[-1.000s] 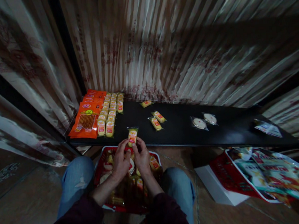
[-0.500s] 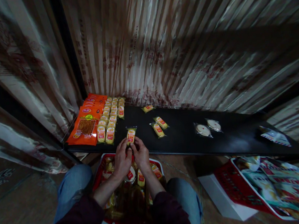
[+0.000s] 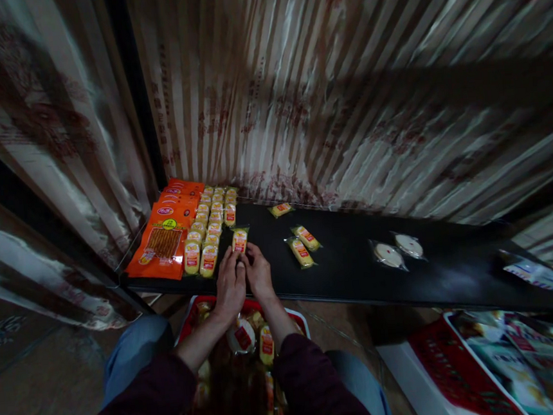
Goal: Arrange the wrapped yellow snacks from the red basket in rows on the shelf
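Note:
Over the black shelf, a small yellow packaged cake is pinched at its near end between the fingertips of my left hand and my right hand. Just left of it, rows of the same wrapped cakes lie side by side and behind one another. Orange snack packets overlap at the shelf's left end. Below my forearms sits a red basket with a white rim, holding more wrapped cakes and a round white one.
Loose yellow packs lie mid-shelf. Farther right are two round white packs and a blue-white packet. A second red basket of bags stands on the right. A dark post and patterned sheeting rise behind.
Both hands have moved forward over the shelf with the cake, bringing it nearer to the front of the right-hand row. The view has shifted slightly.

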{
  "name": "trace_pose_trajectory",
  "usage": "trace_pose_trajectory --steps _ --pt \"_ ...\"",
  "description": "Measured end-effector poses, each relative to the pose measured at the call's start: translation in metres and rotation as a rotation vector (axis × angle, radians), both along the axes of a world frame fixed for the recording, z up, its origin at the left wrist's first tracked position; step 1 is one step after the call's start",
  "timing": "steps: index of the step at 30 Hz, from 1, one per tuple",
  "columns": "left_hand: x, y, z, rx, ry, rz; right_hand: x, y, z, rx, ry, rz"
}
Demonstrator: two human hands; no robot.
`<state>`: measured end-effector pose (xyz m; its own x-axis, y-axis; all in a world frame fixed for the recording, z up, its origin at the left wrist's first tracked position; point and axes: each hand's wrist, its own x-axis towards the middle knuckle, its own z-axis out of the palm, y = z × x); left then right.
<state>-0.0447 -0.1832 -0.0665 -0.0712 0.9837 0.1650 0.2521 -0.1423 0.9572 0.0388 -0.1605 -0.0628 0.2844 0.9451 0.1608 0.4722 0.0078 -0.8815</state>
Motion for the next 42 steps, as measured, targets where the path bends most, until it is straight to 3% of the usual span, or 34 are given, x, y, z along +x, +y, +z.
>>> trace_pose_trajectory --steps 6,20,28,32,42 --pt "0.001 0.017 -0.001 0.059 0.048 0.001 -0.004 0.022 0.004 0.009 0.010 0.018" --pt "0.003 0.043 -0.008 0.145 0.069 -0.025 -0.004 0.063 -0.014 0.086 0.001 0.037" --pt "0.006 0.056 -0.010 0.134 0.131 -0.005 -0.004 0.074 -0.016 0.135 0.005 0.076" --pt "0.007 0.058 -0.010 0.121 0.164 -0.009 -0.002 0.080 -0.019 0.081 -0.008 0.106" --pt "0.008 0.065 -0.015 0.137 0.130 0.008 -0.004 0.078 -0.016 -0.027 -0.245 0.063"
